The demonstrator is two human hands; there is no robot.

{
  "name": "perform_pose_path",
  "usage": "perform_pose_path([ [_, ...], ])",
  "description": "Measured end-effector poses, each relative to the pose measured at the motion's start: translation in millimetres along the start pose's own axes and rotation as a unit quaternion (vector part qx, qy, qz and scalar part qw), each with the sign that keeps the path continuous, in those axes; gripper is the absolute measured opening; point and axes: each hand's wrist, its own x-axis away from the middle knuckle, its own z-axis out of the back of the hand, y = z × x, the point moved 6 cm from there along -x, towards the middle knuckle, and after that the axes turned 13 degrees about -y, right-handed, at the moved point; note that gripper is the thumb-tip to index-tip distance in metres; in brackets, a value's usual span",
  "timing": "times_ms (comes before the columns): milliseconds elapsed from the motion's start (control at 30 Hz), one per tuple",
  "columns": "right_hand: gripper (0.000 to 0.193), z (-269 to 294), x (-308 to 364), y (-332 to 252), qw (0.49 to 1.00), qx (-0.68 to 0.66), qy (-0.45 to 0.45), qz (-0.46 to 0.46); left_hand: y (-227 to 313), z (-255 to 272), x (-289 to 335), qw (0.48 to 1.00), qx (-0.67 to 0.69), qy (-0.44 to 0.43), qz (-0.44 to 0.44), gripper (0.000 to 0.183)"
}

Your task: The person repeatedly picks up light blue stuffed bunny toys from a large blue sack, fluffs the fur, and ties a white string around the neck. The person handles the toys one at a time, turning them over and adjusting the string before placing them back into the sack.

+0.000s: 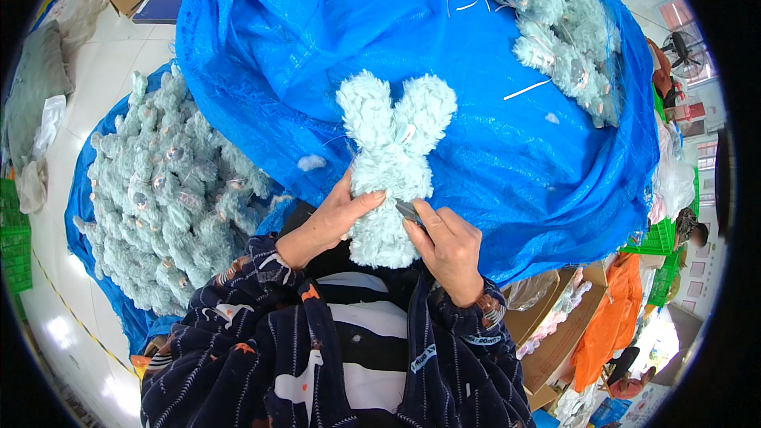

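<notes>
A pale mint plush bunny (pixel 392 166) with two fluffy ears pointing away from me lies over the near edge of a big blue sheet (pixel 301 55). My left hand (pixel 337 218) grips the lower left side of its body, the thumb pressed into the fur. In my right hand (pixel 445 242), pinched between thumb and fingers, is a small dark grey tool (pixel 407 211) whose tip meets the fur of the lower body. Its kind cannot be made out, since my fingers cover most of it.
At left, a blue sack (pixel 78 214) holds a heap of similar mint plush pieces (pixel 166 190). More plush pieces (pixel 567 40) lie on the sheet's far right, near loose white strips (pixel 526 89). Cardboard boxes (pixel 567 333), orange cloth (pixel 610 321) and green crates (pixel 658 238) stand at right.
</notes>
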Motion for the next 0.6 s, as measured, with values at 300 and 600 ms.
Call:
perform_pose_path([
  [300,0.027,-4,4,12,0.995,-0.089,-0.027,-0.045,-4,3,0,1.000,0.019,-0.003,0.007,0.069],
  [600,0.028,-2,2,5,0.998,-0.051,-0.040,-0.016,-7,5,0,1.000,-0.014,0.007,0.011,0.069],
])
